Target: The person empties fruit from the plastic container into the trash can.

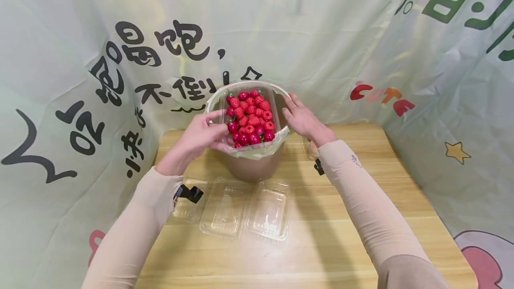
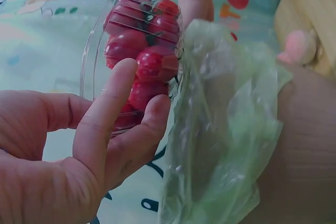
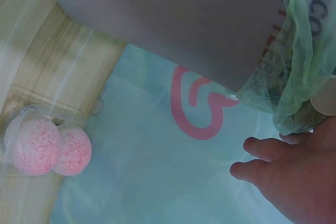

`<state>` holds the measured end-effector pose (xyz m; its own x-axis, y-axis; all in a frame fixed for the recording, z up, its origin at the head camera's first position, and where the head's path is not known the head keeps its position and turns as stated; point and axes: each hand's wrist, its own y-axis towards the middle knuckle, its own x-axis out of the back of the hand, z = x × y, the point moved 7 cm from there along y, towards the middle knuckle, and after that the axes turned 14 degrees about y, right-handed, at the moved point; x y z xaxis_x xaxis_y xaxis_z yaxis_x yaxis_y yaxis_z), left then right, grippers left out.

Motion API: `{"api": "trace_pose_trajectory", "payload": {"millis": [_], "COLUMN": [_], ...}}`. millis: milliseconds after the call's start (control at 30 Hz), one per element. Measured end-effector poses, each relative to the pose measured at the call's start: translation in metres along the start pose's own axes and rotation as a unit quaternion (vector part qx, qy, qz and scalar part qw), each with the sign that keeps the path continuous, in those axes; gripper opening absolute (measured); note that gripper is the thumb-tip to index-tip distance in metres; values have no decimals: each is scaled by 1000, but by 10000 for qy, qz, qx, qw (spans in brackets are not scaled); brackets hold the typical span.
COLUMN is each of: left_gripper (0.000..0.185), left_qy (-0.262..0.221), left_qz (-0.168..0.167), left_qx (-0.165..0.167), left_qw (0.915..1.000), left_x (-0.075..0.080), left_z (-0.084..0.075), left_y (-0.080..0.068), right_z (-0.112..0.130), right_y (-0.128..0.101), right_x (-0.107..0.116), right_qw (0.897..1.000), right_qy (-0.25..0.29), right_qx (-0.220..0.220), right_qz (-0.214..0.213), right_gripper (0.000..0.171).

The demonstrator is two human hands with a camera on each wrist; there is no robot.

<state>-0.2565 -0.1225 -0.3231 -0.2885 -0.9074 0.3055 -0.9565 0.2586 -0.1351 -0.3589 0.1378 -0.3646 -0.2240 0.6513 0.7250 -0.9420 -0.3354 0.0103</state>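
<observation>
Here, both hands hold a clear box point(image 1: 250, 117) of red berries point(image 1: 250, 117) tilted over a brown bin point(image 1: 253, 166) lined with a green bag point(image 2: 226, 129). The left hand point(image 1: 205, 133) grips the box's left side, fingers and thumb curled round its wall, as the left wrist view confirms. The right hand point(image 1: 301, 117) lies against the box's right side with fingers nearly straight; whether it clasps the wall cannot be told. The bin stands on a wooden table point(image 1: 361, 244). Before it lies an open empty clamshell point(image 1: 246, 208). Beside the bin, a small pack holds two pink balls point(image 3: 47, 145).
</observation>
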Motion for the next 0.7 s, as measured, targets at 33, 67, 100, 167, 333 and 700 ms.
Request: {"api": "trace_pose_trajectory", "payload": {"millis": [33, 67, 100, 167, 333, 700], "left_gripper": [68, 68, 67, 67, 68, 73], "left_qy": [15, 6, 8, -26, -56, -147], "left_qz": [-46, -89, -137, -209, -519, -1096], "left_qx": [21, 37, 54, 99, 145, 26], "left_qw": [10000, 10000, 9999, 9997, 9985, 9939], "left_x": [2, 5, 7, 10, 17, 18], "left_z": [0, -1, -1, -1, -2, -6], "left_y": [3, 5, 8, 14, 28, 48], "right_z": [0, 1, 1, 2, 2, 2], "right_y": [0, 0, 0, -1, -1, -2], "right_x": [0, 0, 0, 0, 0, 0], "right_qw": [10000, 10000, 10000, 10000, 10000, 10000], "right_qy": [-3, -5, -11, -24, -73, -44], "right_qx": [-2, -12, -11, 1, 11, -39], "right_qz": [4, 5, -5, -32, -58, -40], "right_gripper": [66, 66, 66, 66, 66, 67]}}
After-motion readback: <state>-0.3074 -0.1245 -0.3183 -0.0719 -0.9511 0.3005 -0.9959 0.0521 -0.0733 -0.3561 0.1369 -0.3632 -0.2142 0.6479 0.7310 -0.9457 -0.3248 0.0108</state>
